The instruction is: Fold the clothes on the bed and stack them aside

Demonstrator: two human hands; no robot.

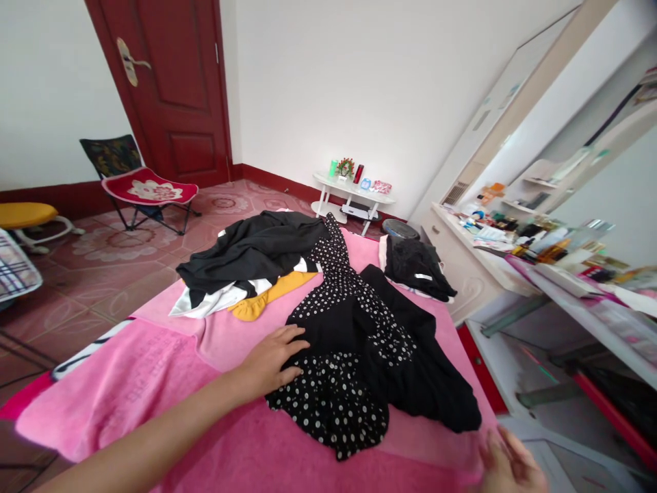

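A black garment with white polka dots (333, 404) lies spread on the pink cover (226, 452). My left hand (272, 359) rests at its left edge, palm down, with the fingers apart. My right hand (510, 462) is low at the right edge of the cover, just past the garment's black sleeve (446, 390). Motion smears its fingers, so I cannot make out whether they hold anything.
Black clothes (261, 239), with white and yellow garments (272, 294) beneath, are heaped at the far left. A folded black stack (418, 267) lies far right. A cluttered dressing table (477, 253) borders the right side; a red folding chair (148, 186) stands left.
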